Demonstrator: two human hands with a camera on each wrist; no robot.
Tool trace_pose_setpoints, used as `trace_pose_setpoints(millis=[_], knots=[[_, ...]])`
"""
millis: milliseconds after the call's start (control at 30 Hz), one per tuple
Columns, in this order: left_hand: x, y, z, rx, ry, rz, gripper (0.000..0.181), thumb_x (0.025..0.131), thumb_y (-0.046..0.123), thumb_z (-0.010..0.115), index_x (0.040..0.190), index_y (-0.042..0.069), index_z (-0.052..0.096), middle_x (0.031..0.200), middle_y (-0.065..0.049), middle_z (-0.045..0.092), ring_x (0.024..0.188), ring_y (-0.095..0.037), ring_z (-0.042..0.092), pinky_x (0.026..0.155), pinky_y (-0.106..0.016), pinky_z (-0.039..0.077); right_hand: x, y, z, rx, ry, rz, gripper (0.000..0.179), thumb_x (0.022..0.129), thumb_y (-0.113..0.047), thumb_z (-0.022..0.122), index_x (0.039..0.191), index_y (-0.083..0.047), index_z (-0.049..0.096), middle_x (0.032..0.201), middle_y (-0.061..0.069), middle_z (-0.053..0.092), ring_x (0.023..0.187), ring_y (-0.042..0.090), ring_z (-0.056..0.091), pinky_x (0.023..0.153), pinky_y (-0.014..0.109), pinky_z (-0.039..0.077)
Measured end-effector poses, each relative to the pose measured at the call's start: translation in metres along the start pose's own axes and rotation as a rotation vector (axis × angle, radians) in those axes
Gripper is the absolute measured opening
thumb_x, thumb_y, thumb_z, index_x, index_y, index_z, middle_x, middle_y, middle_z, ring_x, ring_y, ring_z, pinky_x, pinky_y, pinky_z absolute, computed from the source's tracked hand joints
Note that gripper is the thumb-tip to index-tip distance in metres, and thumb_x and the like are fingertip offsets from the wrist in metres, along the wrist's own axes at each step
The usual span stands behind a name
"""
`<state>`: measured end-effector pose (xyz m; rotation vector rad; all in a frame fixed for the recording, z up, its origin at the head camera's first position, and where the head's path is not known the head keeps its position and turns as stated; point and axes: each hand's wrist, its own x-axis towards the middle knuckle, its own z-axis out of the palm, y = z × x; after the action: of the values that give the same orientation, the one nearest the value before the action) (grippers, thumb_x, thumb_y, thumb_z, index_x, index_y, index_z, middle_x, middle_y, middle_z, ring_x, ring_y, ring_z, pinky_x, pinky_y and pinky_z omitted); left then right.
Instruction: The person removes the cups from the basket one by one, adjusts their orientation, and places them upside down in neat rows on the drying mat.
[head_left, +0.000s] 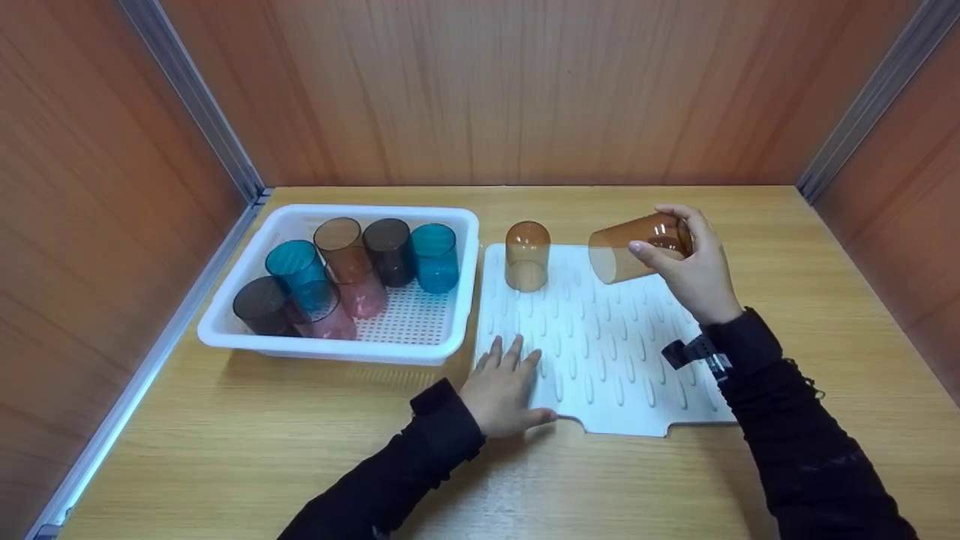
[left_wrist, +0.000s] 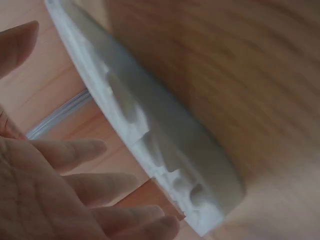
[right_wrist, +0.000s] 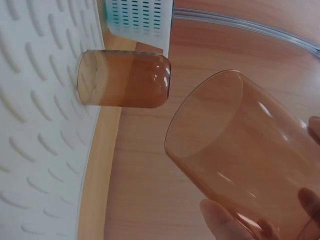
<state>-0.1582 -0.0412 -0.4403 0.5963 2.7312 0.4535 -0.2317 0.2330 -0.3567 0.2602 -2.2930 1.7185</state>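
In the head view my right hand (head_left: 701,274) grips an amber plastic cup (head_left: 637,244) round its base end. The cup is tilted on its side above the far right part of a white ridged drying mat (head_left: 622,360), its mouth facing left. Another amber cup (head_left: 527,255) stands upside down at the mat's far left corner; the right wrist view shows this standing cup (right_wrist: 125,79) beside the held cup (right_wrist: 240,145). My left hand (head_left: 506,390) lies with fingers spread over the mat's near left edge. In the left wrist view its fingers (left_wrist: 100,187) are straight and hold nothing.
Left of the mat is a white perforated basket (head_left: 337,349) holding several cups, among them a teal cup (head_left: 435,259), a dark grey cup (head_left: 388,251) and a pink cup (head_left: 364,296). Wooden panels (head_left: 525,90) enclose the table (head_left: 300,442) at the back and sides.
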Motion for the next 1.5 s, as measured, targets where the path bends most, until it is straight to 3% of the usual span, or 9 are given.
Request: trace_pose_setpoints(millis=[233,367,533,700,1133,1500], knots=[[-0.003,-0.007,0.002,0.049,-0.098,-0.006,0.096,0.091,0.061,0.078,0.166,0.017,0.038,0.176,-0.016,0.02,0.162,-0.045,0.014,0.129,-0.058,0.022,0.015,0.0,0.005,-0.182,0.03,-0.032,0.063,0.096,-0.016,0.082,0.151,-0.003,0.054,0.125,0.01,0.043,0.11,0.013,0.045,0.097,0.023,0.042],[-0.002,-0.008,0.001,0.088,-0.13,0.0,0.099,0.09,0.061,0.078,0.168,0.019,0.034,0.177,-0.014,0.016,0.162,-0.044,0.013,0.129,-0.058,0.021,0.023,0.006,0.009,-0.235,0.025,-0.028,0.068,0.096,-0.018,0.082,0.155,-0.005,0.051,0.136,0.02,0.046,0.119,0.022,0.049,0.101,0.027,0.043],[0.0,-0.007,0.002,0.113,-0.13,0.007,0.099,0.09,0.061,0.078,0.168,0.018,0.035,0.177,-0.015,0.017,0.162,-0.043,0.016,0.129,-0.058,0.023,0.034,0.015,0.016,-0.286,0.018,-0.019,0.073,0.096,-0.017,0.082,0.154,0.0,0.041,0.148,0.025,0.048,0.133,0.036,0.052,0.107,0.046,0.049],[-0.001,-0.008,0.004,0.12,-0.107,0.014,0.099,0.088,0.062,0.079,0.166,0.017,0.038,0.176,-0.016,0.02,0.161,-0.044,0.02,0.128,-0.057,0.026,0.045,0.028,0.023,-0.371,0.011,-0.028,0.067,0.096,-0.017,0.082,0.15,0.0,0.047,0.146,0.029,0.047,0.132,0.047,0.054,0.107,0.058,0.049],[-0.001,-0.008,0.004,0.123,-0.101,0.008,0.099,0.087,0.062,0.08,0.166,0.018,0.038,0.176,-0.016,0.021,0.16,-0.044,0.02,0.128,-0.056,0.027,0.053,0.069,0.04,-0.45,-0.065,0.078,0.07,0.098,-0.018,0.079,0.159,-0.006,0.046,0.158,0.032,0.037,0.136,0.053,0.051,0.113,0.063,0.044],[-0.001,-0.007,0.002,0.111,-0.106,0.007,0.1,0.087,0.062,0.08,0.166,0.018,0.038,0.176,-0.016,0.021,0.16,-0.044,0.02,0.128,-0.057,0.027,0.054,0.079,0.05,-0.501,-0.091,0.076,0.069,0.098,-0.011,0.077,0.159,-0.005,0.045,0.157,0.033,0.037,0.133,0.054,0.053,0.112,0.062,0.046]])
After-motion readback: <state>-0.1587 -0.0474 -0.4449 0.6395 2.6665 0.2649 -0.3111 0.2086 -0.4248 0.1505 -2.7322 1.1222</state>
